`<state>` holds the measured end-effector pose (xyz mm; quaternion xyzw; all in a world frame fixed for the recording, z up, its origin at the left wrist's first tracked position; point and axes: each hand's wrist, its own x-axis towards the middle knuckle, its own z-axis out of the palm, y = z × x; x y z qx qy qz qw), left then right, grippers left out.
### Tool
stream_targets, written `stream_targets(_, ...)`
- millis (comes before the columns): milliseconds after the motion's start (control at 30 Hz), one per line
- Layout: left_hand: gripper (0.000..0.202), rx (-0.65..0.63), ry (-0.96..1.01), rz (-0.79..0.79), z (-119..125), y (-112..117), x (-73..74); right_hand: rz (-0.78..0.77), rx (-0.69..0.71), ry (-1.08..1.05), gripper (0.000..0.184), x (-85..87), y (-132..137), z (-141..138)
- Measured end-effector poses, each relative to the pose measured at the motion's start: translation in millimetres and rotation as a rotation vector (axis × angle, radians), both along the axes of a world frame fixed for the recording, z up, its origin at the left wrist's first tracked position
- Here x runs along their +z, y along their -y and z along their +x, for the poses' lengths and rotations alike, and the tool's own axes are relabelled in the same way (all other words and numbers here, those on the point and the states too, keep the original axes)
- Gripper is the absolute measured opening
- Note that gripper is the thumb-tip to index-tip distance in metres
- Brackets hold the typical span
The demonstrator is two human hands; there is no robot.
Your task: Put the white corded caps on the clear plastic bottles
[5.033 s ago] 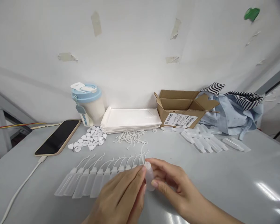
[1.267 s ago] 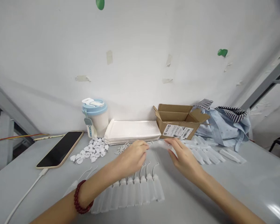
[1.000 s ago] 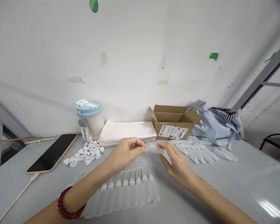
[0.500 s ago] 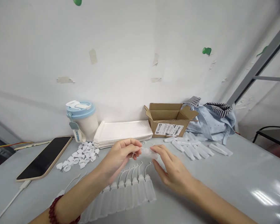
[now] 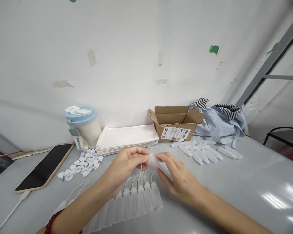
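My left hand (image 5: 127,164) and my right hand (image 5: 177,177) meet above the grey table (image 5: 234,195), both pinching a small clear plastic bottle (image 5: 153,159) between their fingertips. The left fingers also pinch a thin white curved tip at the bottle's mouth. Just below the hands lies a row of clear bottles with curved tips fitted (image 5: 136,200). A loose pile of white tips (image 5: 117,159) is partly hidden behind my left hand. White caps (image 5: 80,162) lie scattered to the left. Bare clear bottles (image 5: 202,152) lie in a group to the right.
At the back stand a blue-lidded cup (image 5: 84,125), a stack of white trays (image 5: 127,138) and an open cardboard box (image 5: 175,125). A blue cloth bundle (image 5: 219,122) lies right of the box. A phone (image 5: 45,167) on a charging cable rests at left.
Both hands reached to the back of the table, then drew nearer with a clear bottle held between them. The finished row has grown by at least one bottle since five seconds ago.
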<state>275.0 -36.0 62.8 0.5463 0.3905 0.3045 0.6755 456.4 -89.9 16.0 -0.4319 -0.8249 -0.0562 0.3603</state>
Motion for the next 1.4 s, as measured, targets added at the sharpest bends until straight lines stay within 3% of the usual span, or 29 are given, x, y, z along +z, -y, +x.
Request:
stream_targets(533, 0.023, -0.075, -0.304, 0.171, 1, 6, 1.7, 0.037, 0.003, 0.016, 0.045, -1.0, 2, 0)
stream_targets(867, 0.023, -0.033, -0.386, 0.517, 5, 12, 1.8, 0.028, 0.011, 0.006, 0.052, -2.1, 2, 1)
stream_targets(1400, 0.031, -0.043, -0.404, 0.535, 3, 17, 4.3, 0.013, 0.086, 0.045, 0.063, 5.6, 6, -2)
